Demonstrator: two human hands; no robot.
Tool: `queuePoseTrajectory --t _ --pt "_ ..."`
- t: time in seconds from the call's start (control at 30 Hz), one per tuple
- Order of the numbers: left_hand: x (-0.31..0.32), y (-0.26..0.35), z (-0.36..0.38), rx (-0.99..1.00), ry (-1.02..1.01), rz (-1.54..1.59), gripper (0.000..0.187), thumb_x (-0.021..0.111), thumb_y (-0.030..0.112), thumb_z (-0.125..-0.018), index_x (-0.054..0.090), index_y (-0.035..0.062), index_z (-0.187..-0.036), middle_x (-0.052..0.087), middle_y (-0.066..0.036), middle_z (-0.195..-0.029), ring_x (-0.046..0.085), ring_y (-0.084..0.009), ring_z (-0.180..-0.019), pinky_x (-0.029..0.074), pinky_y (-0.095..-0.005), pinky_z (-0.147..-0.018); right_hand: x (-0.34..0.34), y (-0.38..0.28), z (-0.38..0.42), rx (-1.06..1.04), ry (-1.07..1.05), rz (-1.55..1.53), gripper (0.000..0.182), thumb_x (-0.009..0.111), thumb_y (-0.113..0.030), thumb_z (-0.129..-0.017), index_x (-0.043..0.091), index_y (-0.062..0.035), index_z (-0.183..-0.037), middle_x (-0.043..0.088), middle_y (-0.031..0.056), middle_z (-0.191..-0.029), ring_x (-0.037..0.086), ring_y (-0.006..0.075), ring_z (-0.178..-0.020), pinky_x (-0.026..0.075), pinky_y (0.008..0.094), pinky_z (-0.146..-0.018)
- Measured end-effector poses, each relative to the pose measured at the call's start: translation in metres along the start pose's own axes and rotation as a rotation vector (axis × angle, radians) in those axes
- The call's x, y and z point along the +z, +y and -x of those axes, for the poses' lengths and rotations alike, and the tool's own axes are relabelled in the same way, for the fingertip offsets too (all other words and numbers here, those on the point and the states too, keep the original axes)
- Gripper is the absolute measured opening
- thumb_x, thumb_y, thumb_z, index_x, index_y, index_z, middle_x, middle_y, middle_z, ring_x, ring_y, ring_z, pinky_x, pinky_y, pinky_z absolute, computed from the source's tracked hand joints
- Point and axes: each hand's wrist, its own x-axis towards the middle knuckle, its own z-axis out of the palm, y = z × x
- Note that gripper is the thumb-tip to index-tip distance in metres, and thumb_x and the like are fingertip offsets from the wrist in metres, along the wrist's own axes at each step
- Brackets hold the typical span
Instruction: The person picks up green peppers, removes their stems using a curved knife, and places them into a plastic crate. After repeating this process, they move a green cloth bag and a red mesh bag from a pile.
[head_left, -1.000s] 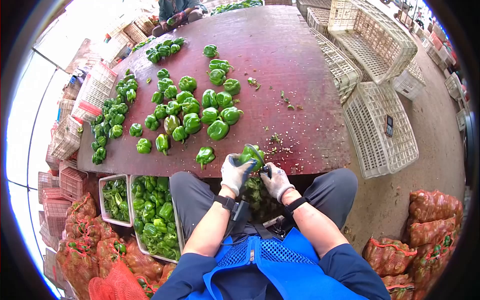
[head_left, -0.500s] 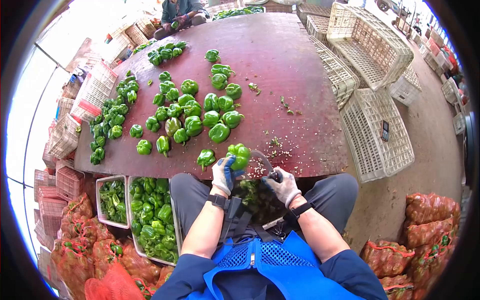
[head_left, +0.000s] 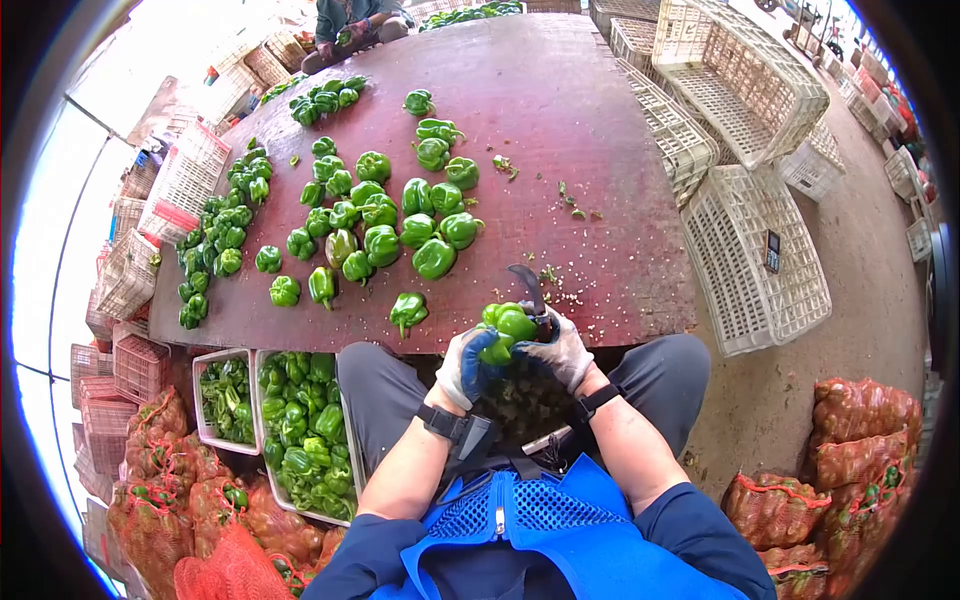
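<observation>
The left hand (head_left: 466, 366) is clamped on a green pepper (head_left: 507, 328) at the tabletop (head_left: 600, 150) edge, while the right hand (head_left: 562, 348) grips a curved knife (head_left: 527, 285) against it.

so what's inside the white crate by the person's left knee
The white crate is heaped with green bell peppers, some cut. Its floor and lower layers are covered by the pile, and the left leg hides its right edge.

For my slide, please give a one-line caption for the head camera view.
Gloved left hand holds a green pepper while the right hand works a curved knife at a board table.
</observation>
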Motion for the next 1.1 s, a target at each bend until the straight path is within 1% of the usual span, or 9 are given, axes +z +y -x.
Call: queuePoseTrajectory --t 0.1,0.2,0.33,0.57,0.67,0.77,0.83,0.93,1.1 --pt "0.015 -0.001 -0.002 -0.047 -0.050 0.273 0.041 0.049 0.018 -0.098 0.053 -0.0023 -0.133 0.065 -0.015 -0.120 0.066 -0.0261 -0.106 0.054 -0.0392 -0.095 -0.005 0.003 0.001 0.055 0.019 -0.053 0.071 0.086 -0.009 -0.075 0.051 -0.0034 -0.137 0.063 0.0061 -0.127 0.058 0.0138 -0.116 0.046 0.0337 -0.104" --pt "0.038 0.015 0.000 -0.060 -0.081 0.470 0.043 0.049 0.019 -0.098 0.050 -0.0011 -0.136 0.062 -0.016 -0.126 0.064 -0.0281 -0.111 0.052 -0.0406 -0.099 0.000 -0.012 0.005 -0.070 -0.014 0.232 0.074 0.086 -0.007 -0.074 0.051 -0.0036 -0.139 0.065 0.0053 -0.124 0.059 0.0126 -0.112 0.047 0.0317 -0.102" --pt "0.038 0.011 0.001 -0.133 -0.112 0.531 0.044 0.049 0.019 -0.098 0.049 0.0005 -0.138 0.061 -0.017 -0.127 0.063 -0.0286 -0.113 0.051 -0.0415 -0.100 -0.001 0.003 -0.001 -0.073 0.071 0.088 0.066 0.084 -0.005 -0.075 0.054 -0.0032 -0.134 0.065 0.0061 -0.124 0.061 0.0136 -0.111 0.049 0.0324 -0.100" --pt "0.039 -0.007 0.002 0.097 0.063 0.038 0.031 0.051 0.011 -0.094 0.061 -0.0045 -0.118 0.068 -0.011 -0.111 0.066 -0.0194 -0.101 0.052 -0.0314 -0.092 -0.005 -0.005 -0.001 0.016 0.190 -0.122 0.048 0.079 -0.005 -0.079 0.062 -0.0019 -0.124 0.069 0.0082 -0.112 0.065 0.0168 -0.102 0.053 0.0343 -0.093" --pt "0.041 -0.008 0.003 0.142 0.043 0.034 0.033 0.052 0.009 -0.089 0.063 -0.0044 -0.116 0.070 -0.011 -0.107 0.067 -0.0196 -0.099 0.051 -0.0308 -0.091 -0.009 -0.003 -0.002 0.151 0.142 -0.510 0.036 0.073 -0.015 -0.086 0.064 -0.0026 -0.118 0.070 0.0070 -0.105 0.069 0.0195 -0.091 0.057 0.0350 -0.082" --pt "0.034 0.003 0.007 0.144 -0.111 -0.080 0.035 0.053 0.008 -0.086 0.063 -0.0051 -0.117 0.070 -0.013 -0.109 0.068 -0.0213 -0.099 0.052 -0.0328 -0.091 -0.014 0.001 -0.001 0.199 0.138 -0.537 0.035 0.071 -0.017 -0.087 0.064 -0.0050 -0.119 0.070 0.0060 -0.103 0.068 0.0186 -0.092 0.057 0.0342 -0.080" --pt "0.021 0.008 0.006 -0.002 -0.067 0.056 0.040 0.056 0.009 -0.082 0.062 -0.0064 -0.118 0.070 -0.015 -0.109 0.068 -0.0257 -0.100 0.053 -0.0363 -0.094 -0.013 -0.012 0.006 0.101 0.134 -0.195 0.032 0.069 -0.021 -0.089 0.065 -0.0080 -0.118 0.069 0.0042 -0.101 0.067 0.0164 -0.091 0.055 0.0310 -0.076" --pt "0.011 0.023 0.005 0.038 -0.021 0.096 0.051 0.063 0.009 -0.078 0.057 -0.0048 -0.127 0.067 -0.015 -0.116 0.066 -0.0263 -0.106 0.051 -0.0382 -0.098 -0.014 -0.022 0.011 0.138 0.055 -0.213 0.031 0.068 -0.025 -0.089 0.066 -0.0088 -0.116 0.069 0.0027 -0.102 0.064 0.0134 -0.090 0.052 0.0285 -0.074" --pt "0.020 0.046 0.002 0.001 0.001 -0.191 0.051 0.071 0.003 -0.081 0.057 -0.0022 -0.130 0.067 -0.010 -0.114 0.065 -0.0200 -0.103 0.052 -0.0325 -0.093 -0.003 -0.031 0.011 0.565 -0.014 -0.262 0.037 0.069 -0.037 -0.089 0.065 -0.0132 -0.117 0.067 0.0008 -0.099 0.061 0.0123 -0.091 0.050 0.0312 -0.074"
